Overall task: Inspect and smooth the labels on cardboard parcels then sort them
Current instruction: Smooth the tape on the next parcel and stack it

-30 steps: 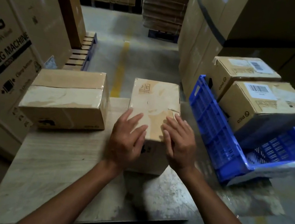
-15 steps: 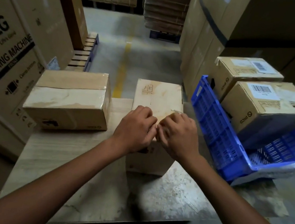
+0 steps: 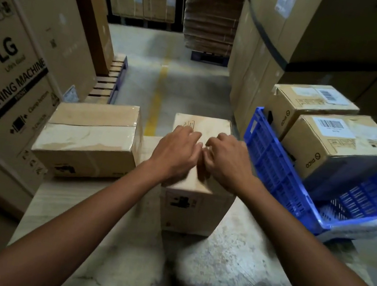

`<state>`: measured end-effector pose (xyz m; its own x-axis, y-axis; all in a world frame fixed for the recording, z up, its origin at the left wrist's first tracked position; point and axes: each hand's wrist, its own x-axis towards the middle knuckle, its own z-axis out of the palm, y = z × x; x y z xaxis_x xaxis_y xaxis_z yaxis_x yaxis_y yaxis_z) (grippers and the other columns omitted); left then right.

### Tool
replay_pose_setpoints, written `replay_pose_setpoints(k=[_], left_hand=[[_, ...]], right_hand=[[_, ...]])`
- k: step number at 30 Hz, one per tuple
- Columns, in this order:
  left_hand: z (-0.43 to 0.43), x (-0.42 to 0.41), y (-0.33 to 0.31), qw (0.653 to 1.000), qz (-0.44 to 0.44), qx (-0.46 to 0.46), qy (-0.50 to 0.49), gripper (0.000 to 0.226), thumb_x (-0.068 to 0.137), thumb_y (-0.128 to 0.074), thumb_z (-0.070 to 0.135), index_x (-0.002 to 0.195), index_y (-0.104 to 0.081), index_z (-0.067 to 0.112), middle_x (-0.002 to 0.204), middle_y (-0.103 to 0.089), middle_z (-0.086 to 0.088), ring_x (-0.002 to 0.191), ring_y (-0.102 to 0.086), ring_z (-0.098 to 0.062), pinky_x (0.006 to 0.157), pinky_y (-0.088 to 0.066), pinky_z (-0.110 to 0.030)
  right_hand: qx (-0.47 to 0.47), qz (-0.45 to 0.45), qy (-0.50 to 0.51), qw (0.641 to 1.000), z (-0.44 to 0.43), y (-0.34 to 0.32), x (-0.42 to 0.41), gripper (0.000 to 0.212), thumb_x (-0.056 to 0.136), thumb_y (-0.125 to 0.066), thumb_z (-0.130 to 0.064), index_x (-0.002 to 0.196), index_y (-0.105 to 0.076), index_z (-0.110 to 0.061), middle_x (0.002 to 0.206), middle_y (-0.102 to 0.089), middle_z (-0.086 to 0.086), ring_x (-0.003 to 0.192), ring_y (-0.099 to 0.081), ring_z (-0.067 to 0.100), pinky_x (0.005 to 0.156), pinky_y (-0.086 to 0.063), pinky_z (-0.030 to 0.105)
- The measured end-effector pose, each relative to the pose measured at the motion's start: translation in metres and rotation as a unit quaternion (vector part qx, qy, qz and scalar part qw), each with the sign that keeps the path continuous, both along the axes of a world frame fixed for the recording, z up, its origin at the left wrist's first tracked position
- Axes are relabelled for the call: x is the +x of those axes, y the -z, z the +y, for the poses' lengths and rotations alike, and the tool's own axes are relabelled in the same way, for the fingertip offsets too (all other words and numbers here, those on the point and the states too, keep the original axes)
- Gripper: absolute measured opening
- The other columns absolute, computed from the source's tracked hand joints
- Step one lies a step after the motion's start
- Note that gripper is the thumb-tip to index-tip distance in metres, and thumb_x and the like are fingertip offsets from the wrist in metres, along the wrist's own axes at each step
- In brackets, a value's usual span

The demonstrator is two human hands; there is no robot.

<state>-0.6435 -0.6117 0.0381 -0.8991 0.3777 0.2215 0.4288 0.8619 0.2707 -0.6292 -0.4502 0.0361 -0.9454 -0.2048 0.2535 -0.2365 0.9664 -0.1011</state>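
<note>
Squarely atop parcel, left hand and right hand knuckle to knuckle, both curled, grasp unclear; long axis pointing straight ahead, neither nearer.

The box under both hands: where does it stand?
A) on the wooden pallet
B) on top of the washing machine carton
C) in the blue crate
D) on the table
D: the box stands on the table, with the left hand and right hand on its top; the blue crate is off to its right.
</note>
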Motion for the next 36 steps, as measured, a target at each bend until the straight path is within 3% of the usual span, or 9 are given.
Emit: replay_pose_setpoints(k=[4, 9, 13, 16, 18, 20, 26, 30, 36], left_hand=[[0.005, -0.019, 0.018, 0.999, -0.030, -0.028, -0.001, 0.049, 0.106, -0.031, 0.031, 0.148, -0.043, 0.010, 0.159, -0.033, -0.016, 0.148, -0.027, -0.029, 0.120, -0.022, -0.042], [0.007, -0.026, 0.024, 1.000, 0.020, 0.003, -0.017, 0.062, 0.093, -0.016, 0.038, 0.116, -0.064, 0.006, 0.127, -0.060, -0.018, 0.120, -0.053, -0.034, 0.103, -0.039, -0.045], [0.003, -0.025, 0.034, 0.980, 0.015, 0.159, -0.121, 0.049, 0.103, -0.030, 0.036, 0.133, -0.058, 0.012, 0.144, -0.044, -0.019, 0.134, -0.041, -0.033, 0.111, -0.036, -0.045], [-0.004, -0.023, 0.038, 0.871, -0.155, 0.377, -0.275, 0.051, 0.106, -0.029, 0.047, 0.143, -0.048, 0.018, 0.147, -0.044, -0.014, 0.135, -0.043, -0.032, 0.108, -0.038, -0.043], [-0.008, -0.013, 0.033, 0.696, -0.346, 0.563, -0.279, 0.065, 0.104, -0.021, 0.059, 0.127, -0.062, 0.014, 0.117, -0.070, -0.014, 0.105, -0.069, -0.032, 0.085, -0.054, -0.038], [-0.013, -0.002, 0.032, 0.599, -0.430, 0.629, -0.247, 0.075, 0.101, -0.015, 0.065, 0.106, -0.071, 0.015, 0.090, -0.077, -0.013, 0.076, -0.075, -0.029, 0.066, -0.057, -0.035], [-0.020, -0.003, 0.046, 0.605, -0.401, 0.670, -0.154, 0.082, 0.096, -0.014, 0.074, 0.126, -0.067, 0.018, 0.121, -0.069, -0.019, 0.107, -0.069, -0.038, 0.089, -0.056, -0.049], [-0.033, -0.005, 0.055, 0.599, -0.327, 0.707, -0.185, 0.081, 0.091, -0.032, 0.078, 0.127, -0.064, 0.014, 0.124, -0.067, -0.021, 0.119, -0.061, -0.042, 0.103, -0.045, -0.062], [-0.037, 0.012, 0.093, 0.536, -0.397, 0.718, -0.198, 0.077, 0.099, -0.027, 0.067, 0.132, -0.055, 0.003, 0.112, -0.068, -0.021, 0.097, -0.068, -0.032, 0.080, -0.059, -0.039]], right_hand=[[0.022, 0.018, 0.019, 0.999, 0.000, 0.017, -0.015, 0.042, 0.100, -0.038, -0.050, 0.120, -0.061, -0.021, 0.122, -0.058, 0.003, 0.108, -0.051, 0.022, 0.082, -0.038, 0.040], [0.028, 0.021, 0.017, 0.999, 0.002, 0.020, -0.023, 0.044, 0.099, -0.039, -0.053, 0.117, -0.065, -0.023, 0.120, -0.058, 0.000, 0.110, -0.049, 0.019, 0.084, -0.038, 0.039], [-0.174, 0.031, 0.098, 0.979, 0.002, 0.025, -0.017, 0.051, 0.099, -0.041, -0.051, 0.136, -0.056, -0.021, 0.138, -0.051, 0.006, 0.124, -0.046, 0.024, 0.098, -0.041, 0.043], [-0.463, -0.081, 0.199, 0.860, 0.009, 0.021, -0.011, 0.053, 0.104, -0.029, -0.058, 0.138, -0.051, -0.023, 0.145, -0.050, 0.008, 0.130, -0.048, 0.023, 0.109, -0.038, 0.046], [-0.629, -0.178, 0.213, 0.726, 0.009, 0.010, -0.002, 0.049, 0.106, -0.023, -0.056, 0.119, -0.059, -0.025, 0.129, -0.061, 0.005, 0.114, -0.058, 0.018, 0.106, -0.040, 0.040], [-0.671, -0.210, 0.183, 0.687, 0.008, 0.001, 0.009, 0.045, 0.109, -0.019, -0.050, 0.110, -0.058, -0.027, 0.114, -0.061, -0.002, 0.104, -0.059, 0.013, 0.103, -0.040, 0.037], [-0.695, -0.184, 0.139, 0.681, 0.014, 0.010, 0.021, 0.059, 0.104, -0.021, -0.059, 0.096, -0.065, -0.019, 0.085, -0.074, -0.001, 0.081, -0.071, 0.014, 0.074, -0.058, 0.029], [-0.737, -0.139, 0.169, 0.639, 0.021, 0.024, 0.020, 0.074, 0.092, -0.025, -0.077, 0.102, -0.069, -0.019, 0.100, -0.072, 0.006, 0.095, -0.067, 0.024, 0.079, -0.054, 0.040], [-0.731, -0.191, 0.239, 0.610, 0.013, 0.070, 0.034, 0.074, 0.094, -0.032, -0.076, 0.086, -0.068, -0.012, 0.085, -0.072, 0.010, 0.091, -0.065, 0.029, 0.091, -0.050, 0.052]])
